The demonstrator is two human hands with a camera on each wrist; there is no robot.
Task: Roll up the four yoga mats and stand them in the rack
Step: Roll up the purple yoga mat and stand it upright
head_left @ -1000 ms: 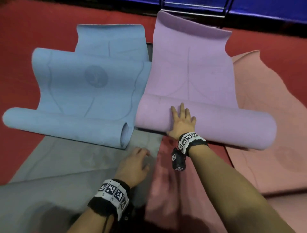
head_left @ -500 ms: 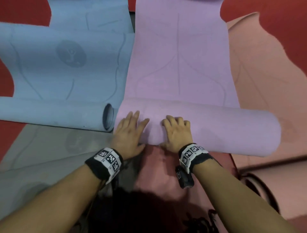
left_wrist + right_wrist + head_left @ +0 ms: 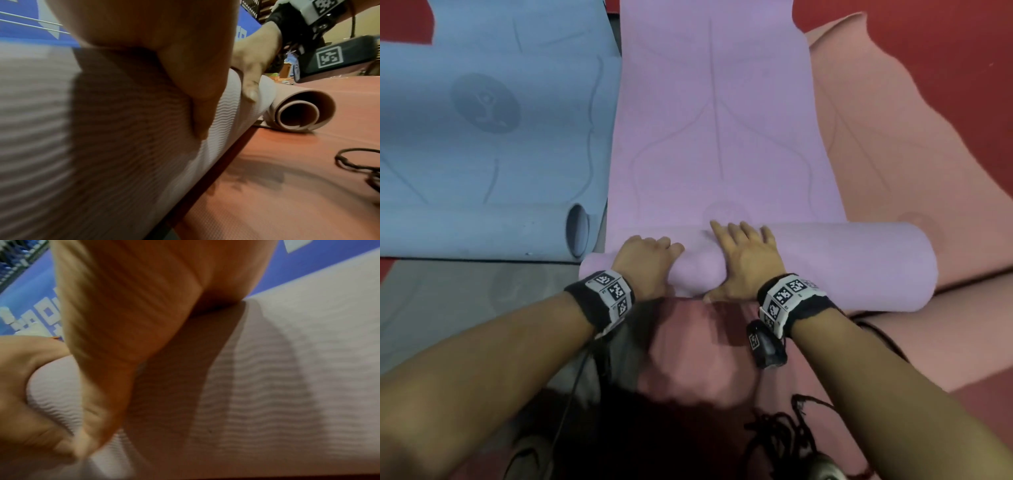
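left hand (image 3: 645,262) and right hand (image 3: 744,263) clasp purple mat (image 3: 842,267) roll, thumbs near side, squeezing so it winds tight

— What is showing under it all?
— A red floor (image 3: 962,51) is stretching away at the far right.
— And beyond that?
— A blue banner (image 3: 298,264) with white lettering is running along the back.
— Anything loose?
— A black cord (image 3: 338,160) is lying in a loop, low and off to the right.
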